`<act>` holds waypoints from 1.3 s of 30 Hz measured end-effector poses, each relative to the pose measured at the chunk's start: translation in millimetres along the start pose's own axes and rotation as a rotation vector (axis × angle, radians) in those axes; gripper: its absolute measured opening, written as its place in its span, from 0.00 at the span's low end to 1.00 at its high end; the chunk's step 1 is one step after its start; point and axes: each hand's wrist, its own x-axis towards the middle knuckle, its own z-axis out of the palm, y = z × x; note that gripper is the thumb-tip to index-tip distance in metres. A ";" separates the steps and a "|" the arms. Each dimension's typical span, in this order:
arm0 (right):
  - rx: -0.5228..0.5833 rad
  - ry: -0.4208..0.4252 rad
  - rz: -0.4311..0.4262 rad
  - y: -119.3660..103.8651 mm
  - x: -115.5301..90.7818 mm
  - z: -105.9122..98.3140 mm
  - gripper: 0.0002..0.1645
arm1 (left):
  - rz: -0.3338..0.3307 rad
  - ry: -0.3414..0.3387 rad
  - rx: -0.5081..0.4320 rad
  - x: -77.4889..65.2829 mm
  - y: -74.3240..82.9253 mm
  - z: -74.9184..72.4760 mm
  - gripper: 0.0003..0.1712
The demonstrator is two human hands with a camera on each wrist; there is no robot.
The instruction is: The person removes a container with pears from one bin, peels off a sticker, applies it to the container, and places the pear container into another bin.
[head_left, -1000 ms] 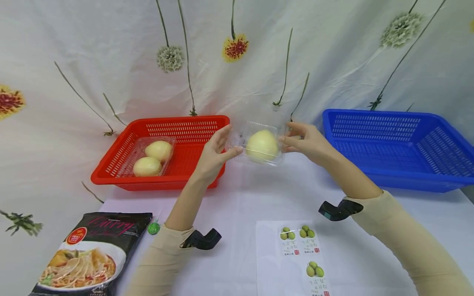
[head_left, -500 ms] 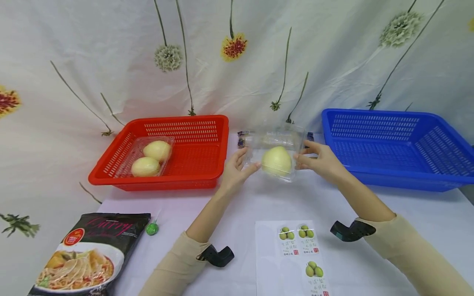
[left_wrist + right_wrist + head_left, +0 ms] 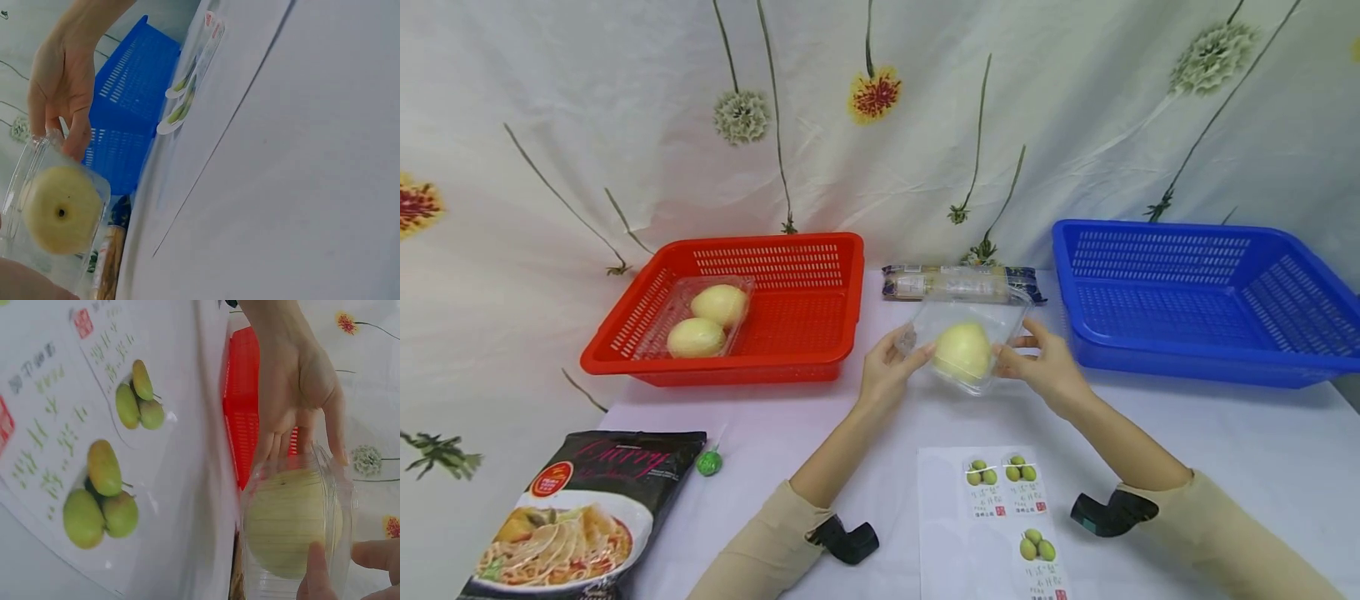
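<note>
A clear plastic clamshell box (image 3: 992,313) is held up over the table between both hands, tilted. Inside sits a pale yellow pear (image 3: 962,352), whose dark-centred end shows in the left wrist view. My left hand (image 3: 883,372) grips the box's left side with the thumb in front. On the opposite side my right hand (image 3: 1051,368) pinches it between thumb and fingers. The right wrist view shows the box's ribbed wall over the pear (image 3: 281,525), with right-hand fingertips (image 3: 317,562) at the plastic.
A red basket (image 3: 722,367) at left holds another clear box with two pears (image 3: 696,338). A blue basket (image 3: 1210,354) stands at right. Behind the hands lies a long package (image 3: 912,284). In front are a sheet of pear stickers (image 3: 943,533), a curry noodle packet (image 3: 587,508) and a green lollipop (image 3: 708,462).
Both hands have brought the boxed pear lower, nearer and slightly right, and its tilt has changed. The long package behind it now shows more fully. The baskets and sticker sheet stay put.
</note>
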 end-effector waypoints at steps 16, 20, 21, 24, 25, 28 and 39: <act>0.126 0.086 0.049 19.4 -12.8 30.1 0.49 | -0.103 0.092 -0.169 2.5 -18.1 0.5 0.30; 0.136 0.089 0.065 18.8 -12.1 30.5 0.49 | -0.132 0.088 -0.110 3.6 -19.1 -2.8 0.31; 0.124 0.098 0.074 18.7 -11.3 29.9 0.49 | -0.143 0.092 -0.060 2.8 -18.8 -4.2 0.32; 0.091 0.138 0.104 18.9 -6.5 24.7 0.47 | -0.168 0.107 0.095 -0.4 -17.2 -9.3 0.37; 0.092 0.155 0.116 19.2 -3.6 21.8 0.47 | -0.177 0.111 0.143 -2.2 -16.4 -11.4 0.38; 0.125 0.197 0.148 21.0 8.3 10.4 0.45 | -0.190 0.123 0.243 -9.0 -12.9 -15.1 0.40; 0.347 0.066 0.183 32.3 58.3 -15.0 0.39 | -0.423 -0.011 0.025 -25.9 -12.9 -4.4 0.35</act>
